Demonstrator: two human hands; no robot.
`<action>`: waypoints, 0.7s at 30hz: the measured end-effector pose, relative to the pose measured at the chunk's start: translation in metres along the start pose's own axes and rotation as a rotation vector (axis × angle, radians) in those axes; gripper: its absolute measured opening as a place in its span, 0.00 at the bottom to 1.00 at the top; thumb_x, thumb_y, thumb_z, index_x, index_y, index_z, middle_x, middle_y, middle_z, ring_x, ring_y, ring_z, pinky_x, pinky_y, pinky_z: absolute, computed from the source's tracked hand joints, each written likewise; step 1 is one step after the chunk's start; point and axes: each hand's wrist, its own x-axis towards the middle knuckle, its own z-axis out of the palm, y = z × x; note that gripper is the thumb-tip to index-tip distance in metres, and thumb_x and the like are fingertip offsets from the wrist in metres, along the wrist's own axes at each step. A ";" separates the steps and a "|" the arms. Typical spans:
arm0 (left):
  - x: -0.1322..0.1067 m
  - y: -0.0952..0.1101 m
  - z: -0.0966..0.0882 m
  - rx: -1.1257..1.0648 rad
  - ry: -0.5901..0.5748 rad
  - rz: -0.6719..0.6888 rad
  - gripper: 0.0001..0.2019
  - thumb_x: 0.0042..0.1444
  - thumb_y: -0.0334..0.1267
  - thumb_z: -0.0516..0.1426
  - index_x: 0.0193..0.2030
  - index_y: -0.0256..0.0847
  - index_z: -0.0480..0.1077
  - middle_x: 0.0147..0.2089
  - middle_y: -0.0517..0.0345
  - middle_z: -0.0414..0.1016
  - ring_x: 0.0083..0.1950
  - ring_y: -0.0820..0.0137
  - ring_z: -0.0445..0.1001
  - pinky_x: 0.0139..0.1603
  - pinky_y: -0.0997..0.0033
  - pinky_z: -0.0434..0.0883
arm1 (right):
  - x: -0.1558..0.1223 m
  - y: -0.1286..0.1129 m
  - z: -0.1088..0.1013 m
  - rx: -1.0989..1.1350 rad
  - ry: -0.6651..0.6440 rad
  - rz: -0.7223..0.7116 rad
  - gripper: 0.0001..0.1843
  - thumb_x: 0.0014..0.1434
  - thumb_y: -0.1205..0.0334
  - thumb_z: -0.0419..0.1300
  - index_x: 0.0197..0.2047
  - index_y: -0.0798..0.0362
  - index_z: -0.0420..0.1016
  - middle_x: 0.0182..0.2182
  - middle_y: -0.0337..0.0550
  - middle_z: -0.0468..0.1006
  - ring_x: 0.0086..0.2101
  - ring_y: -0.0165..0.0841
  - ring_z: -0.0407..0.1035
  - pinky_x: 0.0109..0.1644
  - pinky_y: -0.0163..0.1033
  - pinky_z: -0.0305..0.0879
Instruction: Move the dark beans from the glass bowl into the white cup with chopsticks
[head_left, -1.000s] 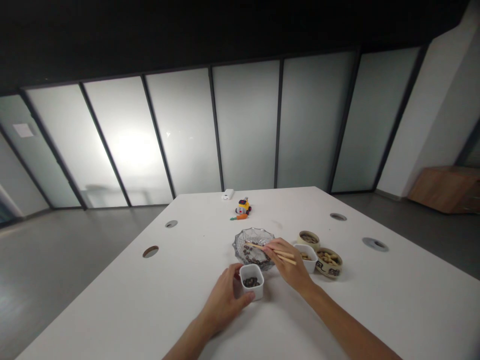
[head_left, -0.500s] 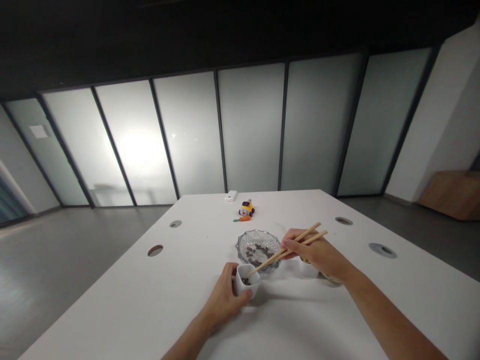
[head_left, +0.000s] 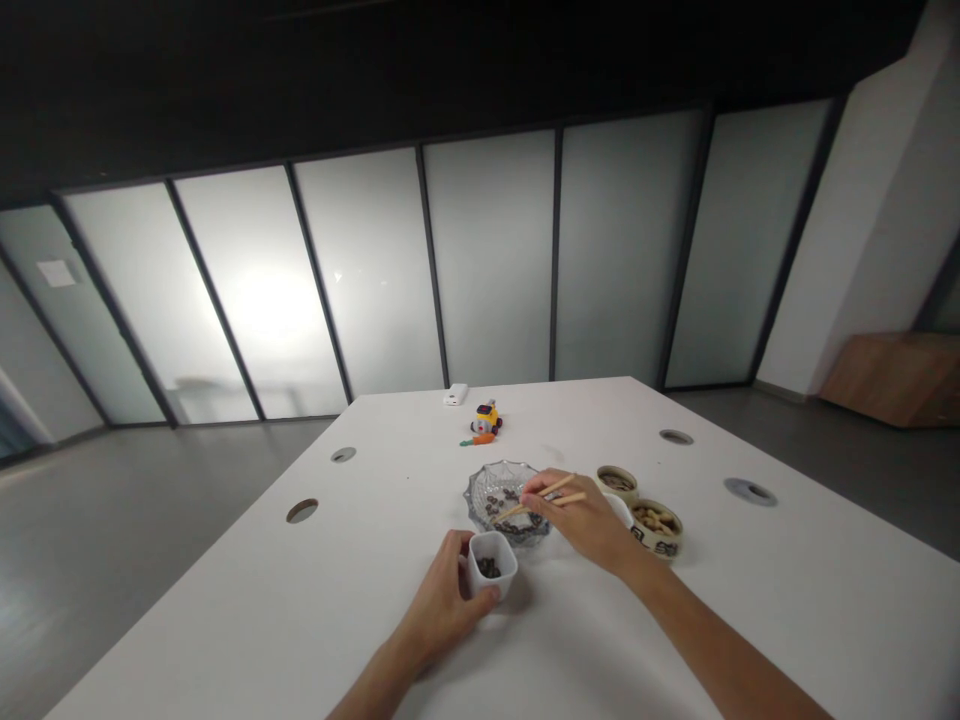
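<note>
My left hand (head_left: 448, 598) is closed around a small white cup (head_left: 510, 560), tilted a little, with several dark beans (head_left: 488, 568) at its bottom. In my right hand (head_left: 574, 510) is a pair of wooden chopsticks (head_left: 513, 511), their tips over the near part of a scalloped glass bowl (head_left: 471, 497). Dark beans (head_left: 495, 500) lie scattered in that bowl, just beyond the cup. Whether the tips grip a bean is too small to tell. Behind my right hand stands a white container (head_left: 621, 508), partly hidden.
To the right are two patterned round dishes, one (head_left: 616, 471) farther back and one (head_left: 677, 522) holding light brown pieces. A yellow toy vehicle (head_left: 487, 418), an orange toy carrot (head_left: 482, 439) and a white device (head_left: 455, 394) lie beyond the bowl. The white table (head_left: 360, 560) has several round holes.
My right hand has moved the chopsticks from inside the cup to the glass bowl. The dishes on the right have come into fuller view. My left hand still holds the cup.
</note>
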 end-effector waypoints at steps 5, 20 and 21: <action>0.000 0.000 0.000 0.032 -0.007 0.004 0.21 0.54 0.37 0.63 0.55 0.40 0.68 0.53 0.51 0.77 0.51 0.58 0.73 0.55 0.62 0.70 | -0.003 0.008 0.013 -0.006 0.009 -0.053 0.16 0.68 0.49 0.61 0.32 0.45 0.83 0.33 0.45 0.86 0.37 0.44 0.78 0.44 0.47 0.76; -0.001 0.001 -0.001 0.044 -0.018 0.012 0.22 0.55 0.39 0.63 0.56 0.38 0.68 0.53 0.51 0.77 0.50 0.59 0.72 0.53 0.63 0.68 | -0.006 0.014 0.019 0.010 0.024 -0.067 0.17 0.72 0.50 0.59 0.36 0.49 0.81 0.35 0.43 0.83 0.38 0.40 0.77 0.43 0.43 0.72; -0.001 0.000 -0.001 0.049 -0.018 0.009 0.22 0.55 0.39 0.63 0.56 0.38 0.68 0.53 0.51 0.77 0.50 0.59 0.72 0.53 0.63 0.68 | -0.006 0.014 0.019 0.006 0.020 -0.066 0.17 0.72 0.50 0.60 0.35 0.49 0.81 0.34 0.43 0.83 0.37 0.39 0.76 0.43 0.43 0.72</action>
